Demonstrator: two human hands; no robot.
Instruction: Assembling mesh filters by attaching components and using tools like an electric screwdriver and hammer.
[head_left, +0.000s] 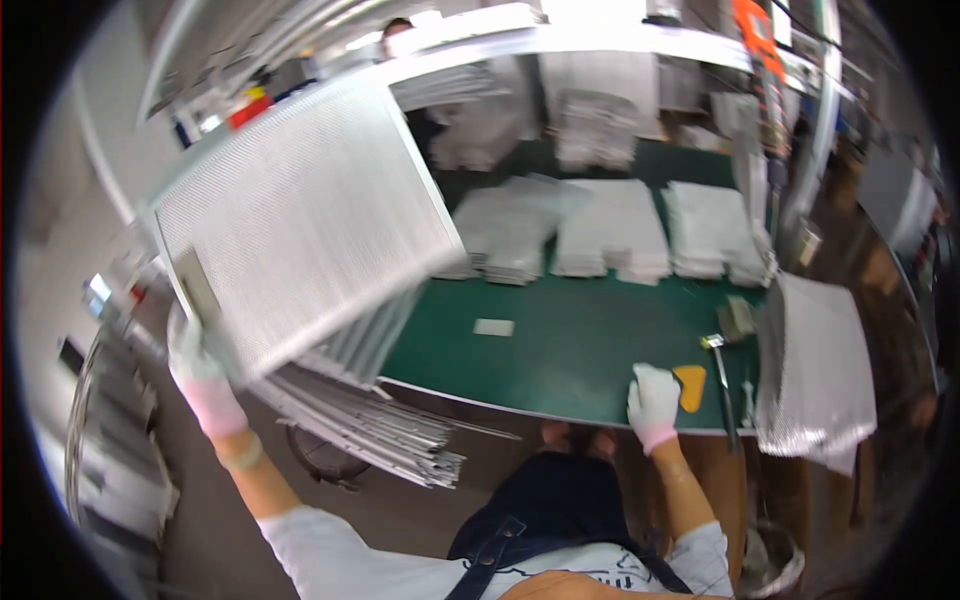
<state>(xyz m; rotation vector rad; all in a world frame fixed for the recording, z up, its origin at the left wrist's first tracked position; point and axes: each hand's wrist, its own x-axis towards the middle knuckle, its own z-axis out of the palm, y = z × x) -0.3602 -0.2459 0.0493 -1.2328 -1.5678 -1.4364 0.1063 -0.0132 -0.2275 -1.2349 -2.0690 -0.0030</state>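
My left hand [201,372], in a white glove with a pink cuff, is closed on the lower left corner of a framed mesh panel [310,220]. The panel is silver and rectangular, with a small grey slot-like piece [198,285] by its left edge. It is held tilted up off the table at the left, and its edges are blurred. My right hand [655,403], gloved alike, is at the front edge of the green table [560,345] with its fingers curled; their inside is hidden. Just right of it lies a yellow triangular piece [690,388].
A hammer [722,375] and a small block [737,318] lie at the right, near a stack of mesh sheets [815,365]. More sheet stacks [610,230] fill the table's back. Metal frame strips [370,425] jut out at the left. An orange tool [760,45] hangs at upper right.
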